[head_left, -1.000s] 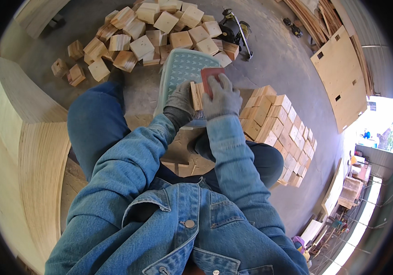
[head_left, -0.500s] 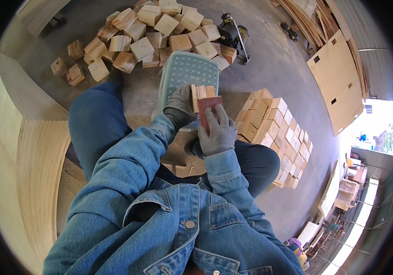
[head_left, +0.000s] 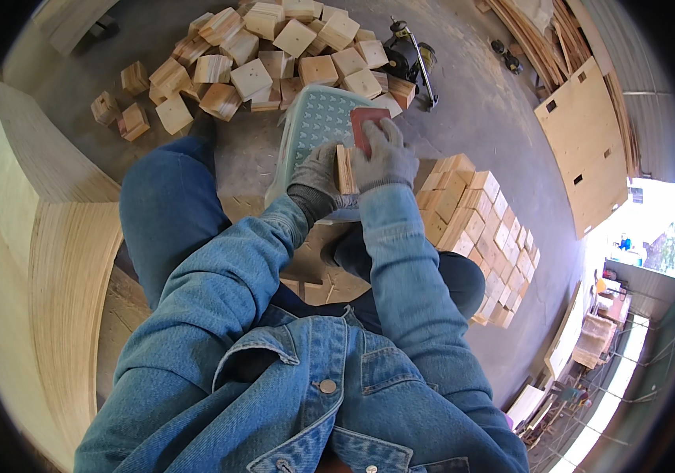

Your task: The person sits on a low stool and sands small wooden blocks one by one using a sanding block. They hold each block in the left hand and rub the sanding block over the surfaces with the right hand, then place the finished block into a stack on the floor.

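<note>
My gloved left hand is closed around a small wooden block, keeping it over the near right edge of a pale green plastic box with a patterned top. In my gloved right hand is a flat, reddish-brown sanding block, gripped from above and right. It sits at the far right of the wooden block, and my fingers partly cover it. Only a narrow, striped side of the wooden block shows between the two hands; whether the sanding block touches it is hidden.
Beyond the box lies a loose heap of wooden blocks. A neat stack of blocks stands to my right. Right of the heap is a dark power tool with a metal bar. Large plywood panels rise on my left.
My right hand has pushed the sanding block away from me, past the wooden block's far end. The wooden block now shows a narrower side. My left hand keeps its grip.
</note>
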Tool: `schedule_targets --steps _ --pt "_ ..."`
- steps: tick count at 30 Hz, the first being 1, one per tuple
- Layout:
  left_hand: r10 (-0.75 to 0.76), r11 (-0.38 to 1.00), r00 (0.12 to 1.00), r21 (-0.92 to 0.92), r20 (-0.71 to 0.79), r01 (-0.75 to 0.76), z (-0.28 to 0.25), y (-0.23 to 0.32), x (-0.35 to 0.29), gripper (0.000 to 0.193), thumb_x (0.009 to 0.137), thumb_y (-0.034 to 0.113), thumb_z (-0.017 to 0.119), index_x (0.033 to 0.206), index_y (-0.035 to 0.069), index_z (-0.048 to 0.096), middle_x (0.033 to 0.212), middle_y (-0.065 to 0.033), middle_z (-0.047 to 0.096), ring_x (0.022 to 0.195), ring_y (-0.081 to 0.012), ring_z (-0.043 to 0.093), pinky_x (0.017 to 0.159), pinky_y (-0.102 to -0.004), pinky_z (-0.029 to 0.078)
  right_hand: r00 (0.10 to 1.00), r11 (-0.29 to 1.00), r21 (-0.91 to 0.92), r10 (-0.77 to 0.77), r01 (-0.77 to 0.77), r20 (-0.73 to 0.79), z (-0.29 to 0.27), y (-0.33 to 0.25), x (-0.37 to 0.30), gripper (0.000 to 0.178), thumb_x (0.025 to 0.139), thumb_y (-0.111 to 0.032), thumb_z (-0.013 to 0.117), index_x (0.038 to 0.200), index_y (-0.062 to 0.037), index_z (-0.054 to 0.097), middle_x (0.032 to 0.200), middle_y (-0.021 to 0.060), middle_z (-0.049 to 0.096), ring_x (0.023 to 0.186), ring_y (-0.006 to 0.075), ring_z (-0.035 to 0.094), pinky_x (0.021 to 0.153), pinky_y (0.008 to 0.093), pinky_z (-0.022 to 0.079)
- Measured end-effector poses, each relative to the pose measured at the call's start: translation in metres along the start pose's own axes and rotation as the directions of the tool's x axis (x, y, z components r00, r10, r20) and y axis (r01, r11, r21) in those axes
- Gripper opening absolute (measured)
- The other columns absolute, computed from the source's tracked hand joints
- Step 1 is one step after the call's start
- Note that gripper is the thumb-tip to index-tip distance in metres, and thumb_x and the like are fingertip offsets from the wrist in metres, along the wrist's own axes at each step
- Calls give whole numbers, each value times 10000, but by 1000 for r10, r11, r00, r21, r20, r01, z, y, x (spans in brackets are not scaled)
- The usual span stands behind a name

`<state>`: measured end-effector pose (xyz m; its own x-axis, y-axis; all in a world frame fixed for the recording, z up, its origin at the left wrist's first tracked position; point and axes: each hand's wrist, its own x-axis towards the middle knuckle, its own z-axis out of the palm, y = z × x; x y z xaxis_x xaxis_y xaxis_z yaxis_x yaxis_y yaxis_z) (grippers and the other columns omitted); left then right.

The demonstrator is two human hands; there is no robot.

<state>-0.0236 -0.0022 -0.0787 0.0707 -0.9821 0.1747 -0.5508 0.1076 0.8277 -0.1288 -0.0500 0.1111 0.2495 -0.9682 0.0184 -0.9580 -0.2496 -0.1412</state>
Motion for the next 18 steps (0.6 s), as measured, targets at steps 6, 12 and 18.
schedule_targets --steps 6,12,18 --pt "-41 999 994 3 101 41 -17 40 3 938 749 331 918 1477 60 390 1356 -152 549 1254 -323 543 1174 -409 395 997 997 18 80 -80 4 2 17 -3 614 859 -334 777 1455 -286 636 1597 62 511 1341 421 557 1135 548 445" --pt "-16 995 999 -99 52 22 -21 27 0 933 717 301 919 1457 53 406 1324 -151 548 1259 -325 540 1157 -424 412 1000 999 31 -7 7 -11 -4 25 -91 673 835 -344 813 1477 -271 622 1601 102 493 1363 446 519 1139 561 430" --pt "-24 1000 999 5 23 24 -26 38 0 859 704 315 912 1394 59 469 1304 -190 553 1237 -372 553 1121 -437 450 997 999 3 -52 52 -54 0 38 -147 655 814 -324 825 1442 -244 655 1576 115 511 1308 453 544 1098 577 453"
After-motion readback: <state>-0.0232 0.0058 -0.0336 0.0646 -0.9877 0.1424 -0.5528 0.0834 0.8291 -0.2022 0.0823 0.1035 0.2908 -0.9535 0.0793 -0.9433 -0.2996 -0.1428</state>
